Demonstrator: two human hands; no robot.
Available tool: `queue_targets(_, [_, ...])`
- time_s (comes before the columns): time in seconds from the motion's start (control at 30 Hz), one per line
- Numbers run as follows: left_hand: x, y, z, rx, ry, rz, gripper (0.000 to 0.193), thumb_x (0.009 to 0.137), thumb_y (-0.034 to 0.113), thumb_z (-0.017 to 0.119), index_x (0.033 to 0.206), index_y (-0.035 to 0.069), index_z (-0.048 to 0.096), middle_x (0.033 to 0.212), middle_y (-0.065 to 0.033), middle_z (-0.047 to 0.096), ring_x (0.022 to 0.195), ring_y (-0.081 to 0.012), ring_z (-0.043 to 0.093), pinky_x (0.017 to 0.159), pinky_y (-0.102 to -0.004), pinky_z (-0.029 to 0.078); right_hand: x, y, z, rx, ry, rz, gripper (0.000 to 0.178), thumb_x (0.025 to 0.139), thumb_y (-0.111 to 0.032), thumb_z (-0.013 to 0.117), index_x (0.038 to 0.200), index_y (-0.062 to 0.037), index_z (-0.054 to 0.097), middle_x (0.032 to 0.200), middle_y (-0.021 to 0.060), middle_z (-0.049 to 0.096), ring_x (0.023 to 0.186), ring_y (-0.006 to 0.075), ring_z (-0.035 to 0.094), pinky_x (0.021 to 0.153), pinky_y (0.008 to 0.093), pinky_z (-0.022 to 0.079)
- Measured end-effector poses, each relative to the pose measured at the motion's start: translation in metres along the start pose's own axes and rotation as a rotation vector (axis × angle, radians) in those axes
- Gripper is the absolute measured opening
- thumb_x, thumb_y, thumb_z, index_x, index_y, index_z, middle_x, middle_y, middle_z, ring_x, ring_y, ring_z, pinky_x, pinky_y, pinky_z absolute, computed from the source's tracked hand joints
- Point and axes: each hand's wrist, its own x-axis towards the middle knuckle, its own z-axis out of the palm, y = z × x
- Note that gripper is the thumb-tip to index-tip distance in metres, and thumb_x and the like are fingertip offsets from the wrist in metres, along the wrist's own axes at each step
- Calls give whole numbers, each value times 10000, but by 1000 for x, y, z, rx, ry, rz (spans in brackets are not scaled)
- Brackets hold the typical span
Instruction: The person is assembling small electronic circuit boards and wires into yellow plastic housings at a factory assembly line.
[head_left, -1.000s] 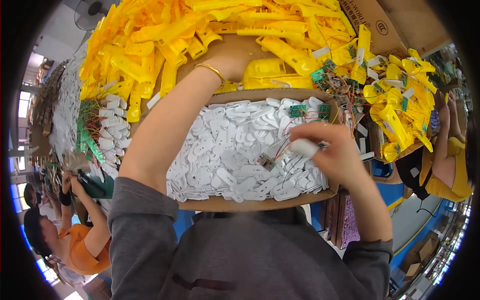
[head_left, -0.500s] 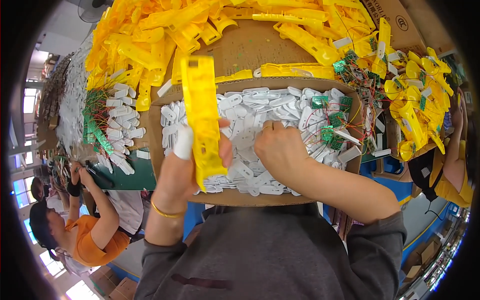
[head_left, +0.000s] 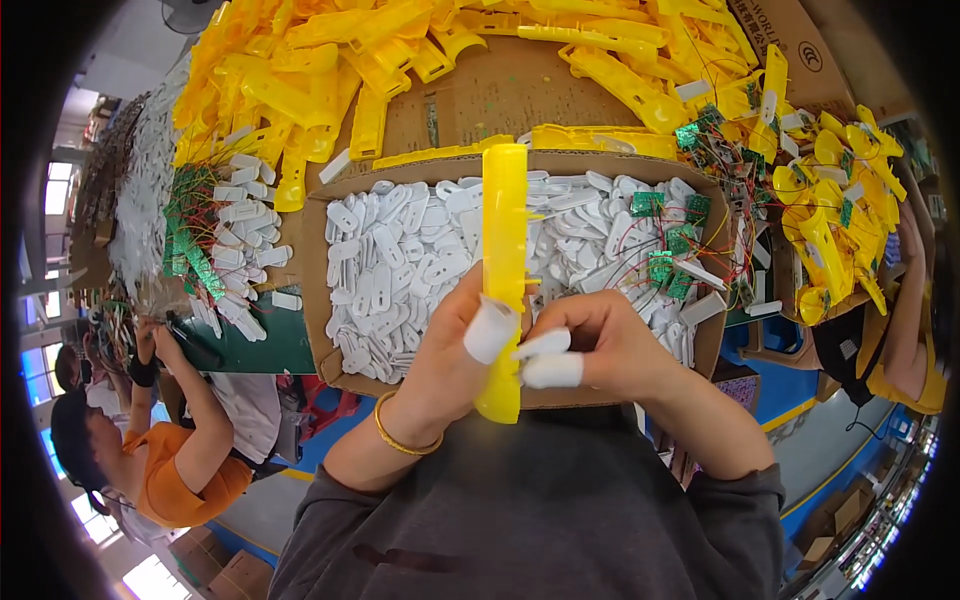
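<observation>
A long yellow plastic shell [head_left: 505,215] stands nearly upright in the picture, turned edge-on, with small pegs along its right side. My left hand [head_left: 440,350] is closed round its lower half; a white wrap covers the thumb. Close against the shell's right side, my right hand [head_left: 625,345] pinches a small white oval plastic piece [head_left: 543,343]. A white covering also shows on a digit of this hand, just below the piece. Both hands are over the near part of a cardboard box [head_left: 345,195] filled with similar white oval pieces [head_left: 385,250].
Green circuit boards [head_left: 660,265] with thin wires lie at the box's right side. Yellow shells [head_left: 290,90] are heaped beyond it. More wired boards [head_left: 195,240] and white parts sit at left. A co-worker in orange [head_left: 190,470] works at left; another person's arm [head_left: 905,310] shows at right.
My right hand has come up out of the white pieces toward me, now pinching one. My left hand has brought the yellow shell rightward and nearer, turning it edge-on.
</observation>
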Motion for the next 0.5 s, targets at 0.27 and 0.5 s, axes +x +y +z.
queue_targets(0.27, [4, 1, 14, -246, -67, -155, 405, 953, 399, 389, 1139, 53, 490, 847, 2, 516, 733, -70, 480, 636, -222, 413, -4, -6, -7, 168, 105, -169, 94, 872, -106, 566, 832, -22, 569, 716, 30, 591, 577, 51, 514, 505, 191, 400])
queue_targets(0.5, [2, -12, 6, 147, 30, -61, 386, 926, 349, 470, 1190, 71, 426, 932, -6, 536, 851, -75, 516, 730, -229, 433, -6, -14, 5, 26, 188, -73, 141, 866, -120, 580, 774, -14, 566, 627, 20, 588, 522, 46, 537, 463, 173, 416])
